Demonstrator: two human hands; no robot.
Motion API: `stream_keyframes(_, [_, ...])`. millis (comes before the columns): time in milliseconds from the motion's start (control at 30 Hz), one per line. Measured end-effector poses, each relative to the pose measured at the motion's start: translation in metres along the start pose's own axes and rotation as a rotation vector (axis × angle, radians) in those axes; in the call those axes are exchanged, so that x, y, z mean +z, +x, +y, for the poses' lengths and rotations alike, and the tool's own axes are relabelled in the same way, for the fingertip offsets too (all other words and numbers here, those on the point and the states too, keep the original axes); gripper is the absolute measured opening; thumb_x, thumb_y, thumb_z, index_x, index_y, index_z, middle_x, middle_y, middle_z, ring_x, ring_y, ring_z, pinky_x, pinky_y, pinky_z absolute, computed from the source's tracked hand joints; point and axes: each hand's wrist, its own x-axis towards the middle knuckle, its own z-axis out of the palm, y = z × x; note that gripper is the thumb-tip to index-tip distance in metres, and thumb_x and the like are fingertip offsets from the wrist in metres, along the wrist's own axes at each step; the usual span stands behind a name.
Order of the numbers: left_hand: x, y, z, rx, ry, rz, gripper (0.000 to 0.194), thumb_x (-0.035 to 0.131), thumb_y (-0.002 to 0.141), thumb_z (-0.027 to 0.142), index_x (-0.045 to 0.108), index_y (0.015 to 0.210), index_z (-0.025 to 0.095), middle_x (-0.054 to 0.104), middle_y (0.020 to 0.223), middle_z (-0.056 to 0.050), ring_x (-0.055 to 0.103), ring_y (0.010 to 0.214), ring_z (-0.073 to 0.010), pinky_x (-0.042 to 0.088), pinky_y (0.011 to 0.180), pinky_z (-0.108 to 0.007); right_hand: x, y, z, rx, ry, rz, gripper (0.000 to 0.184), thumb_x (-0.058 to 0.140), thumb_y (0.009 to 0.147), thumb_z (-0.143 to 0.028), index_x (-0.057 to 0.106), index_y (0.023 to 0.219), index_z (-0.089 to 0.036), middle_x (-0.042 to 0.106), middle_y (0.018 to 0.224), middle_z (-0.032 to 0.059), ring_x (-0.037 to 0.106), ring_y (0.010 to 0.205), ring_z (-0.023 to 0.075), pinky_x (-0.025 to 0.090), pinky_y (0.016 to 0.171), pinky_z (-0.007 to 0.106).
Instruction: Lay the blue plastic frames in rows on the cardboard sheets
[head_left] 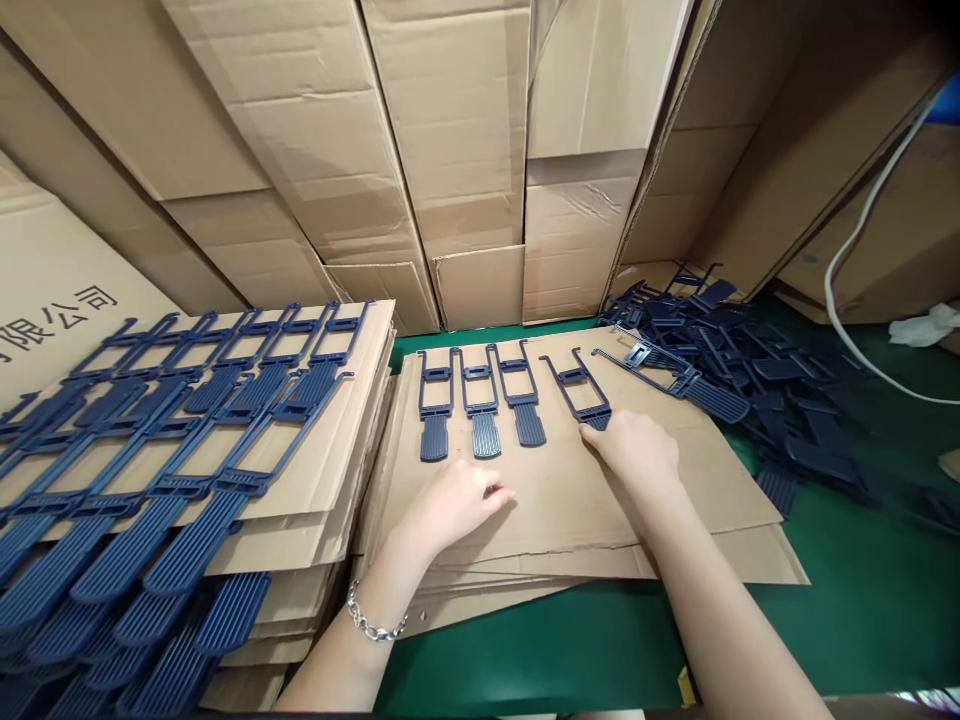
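Three dark blue plastic parts [480,400] lie side by side on a cardboard sheet [675,500] in front of me. A fourth blue part [579,390] lies tilted to their right, and my right hand [637,450] rests on its ribbed lower end with the fingers curled over it. My left hand [457,500] lies on the cardboard just below the row, fingers loosely curled, with nothing visible in it. A silver chain bracelet [371,620] is on my left wrist.
A loose heap of the same blue parts [750,370] lies on the green table [862,600] to the right. At left, stacked cardboard sheets [337,470] carry rows of blue parts [187,420]. Cardboard boxes [450,150] wall the back. A white cable [847,300] hangs at right.
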Motion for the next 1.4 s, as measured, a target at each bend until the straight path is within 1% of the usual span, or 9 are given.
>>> stream_keyframes(200, [0.0, 0.001, -0.006, -0.06, -0.14, -0.123, 0.029, 0.062, 0.06, 0.046, 0.058, 0.074, 0.021, 0.054, 0.066, 0.003, 0.049, 0.06, -0.0128, 0.032, 0.051, -0.023, -0.004, -0.002, -0.014, -0.025, -0.039, 0.044, 0.037, 0.053, 0.073, -0.044, 0.06, 0.087, -0.01, 0.059, 0.085, 0.0161, 0.058, 0.081, 0.0261, 0.045, 0.066, 0.033])
stream_keyframes(367, [-0.002, 0.0, -0.004, -0.051, -0.154, -0.129, 0.028, 0.063, 0.061, 0.044, 0.054, 0.071, 0.02, 0.052, 0.065, 0.004, 0.046, 0.058, -0.0121, 0.031, 0.051, -0.023, -0.001, 0.003, -0.024, -0.01, -0.02, 0.003, 0.041, 0.05, 0.075, -0.046, 0.061, 0.09, -0.01, 0.058, 0.087, 0.0163, 0.058, 0.083, 0.0264, 0.044, 0.068, 0.035])
stream_keyframes(600, [-0.003, 0.0, -0.002, -0.084, -0.176, -0.137, 0.03, 0.063, 0.059, 0.043, 0.055, 0.074, 0.019, 0.05, 0.066, 0.003, 0.045, 0.058, -0.0126, 0.031, 0.051, -0.024, 0.005, 0.012, -0.03, -0.038, -0.018, 0.061, 0.044, 0.048, 0.077, -0.047, 0.057, 0.098, -0.009, 0.055, 0.092, 0.0165, 0.057, 0.081, 0.0244, 0.044, 0.068, 0.034])
stream_keyframes(867, [0.001, 0.0, -0.004, -0.058, -0.151, -0.114, 0.027, 0.063, 0.061, 0.042, 0.054, 0.074, 0.02, 0.051, 0.067, 0.004, 0.046, 0.059, -0.012, 0.03, 0.051, -0.023, 0.005, 0.019, -0.038, -0.054, -0.002, 0.001, 0.048, 0.047, 0.074, -0.053, 0.057, 0.095, -0.011, 0.055, 0.09, 0.015, 0.056, 0.084, 0.0259, 0.043, 0.068, 0.035])
stream_keyframes(967, [0.001, 0.0, -0.004, -0.054, -0.148, -0.111, 0.027, 0.062, 0.061, 0.042, 0.054, 0.074, 0.02, 0.051, 0.067, 0.003, 0.046, 0.059, -0.0126, 0.03, 0.051, -0.023, -0.004, 0.025, -0.022, -0.127, 0.018, 0.064, 0.05, 0.044, 0.075, -0.056, 0.054, 0.096, -0.012, 0.054, 0.089, 0.014, 0.054, 0.086, 0.0263, 0.043, 0.07, 0.035])
stream_keyframes(1100, [0.001, 0.0, -0.006, -0.031, -0.143, -0.109, 0.028, 0.062, 0.062, 0.043, 0.053, 0.074, 0.02, 0.052, 0.067, 0.003, 0.047, 0.061, -0.0131, 0.031, 0.052, -0.023, -0.018, 0.05, 0.033, -0.183, -0.093, 0.345, 0.044, 0.046, 0.078, -0.035, 0.043, 0.116, -0.013, 0.045, 0.11, 0.0175, 0.045, 0.1, 0.0293, 0.039, 0.079, 0.042])
stream_keyframes(1233, [0.002, 0.001, -0.008, -0.045, -0.132, -0.11, 0.03, 0.063, 0.061, 0.044, 0.053, 0.075, 0.02, 0.051, 0.067, 0.003, 0.046, 0.061, -0.013, 0.029, 0.05, -0.022, -0.014, 0.08, 0.085, -0.071, -0.109, 0.312, 0.061, 0.047, 0.078, -0.03, 0.025, 0.133, -0.017, 0.026, 0.129, 0.0212, 0.027, 0.114, 0.038, 0.024, 0.084, 0.057])
stream_keyframes(1300, [0.002, 0.001, -0.009, -0.046, -0.121, -0.108, 0.03, 0.063, 0.061, 0.045, 0.052, 0.075, 0.02, 0.051, 0.067, 0.004, 0.045, 0.061, -0.0126, 0.029, 0.05, -0.022, -0.009, 0.091, 0.095, -0.113, -0.133, 0.346, 0.061, 0.042, 0.081, -0.024, 0.018, 0.136, -0.02, 0.015, 0.136, 0.0185, 0.02, 0.119, 0.038, 0.022, 0.085, 0.058])
stream_keyframes(1400, [0.002, 0.002, -0.008, -0.057, -0.123, -0.116, 0.032, 0.063, 0.061, 0.046, 0.052, 0.077, 0.021, 0.051, 0.068, 0.004, 0.045, 0.061, -0.0122, 0.029, 0.05, -0.022, -0.005, 0.103, 0.093, -0.278, -0.284, 0.422, 0.061, 0.033, 0.081, -0.013, 0.015, 0.137, -0.029, 0.008, 0.14, 0.0084, 0.014, 0.122, 0.0373, 0.024, 0.088, 0.058])
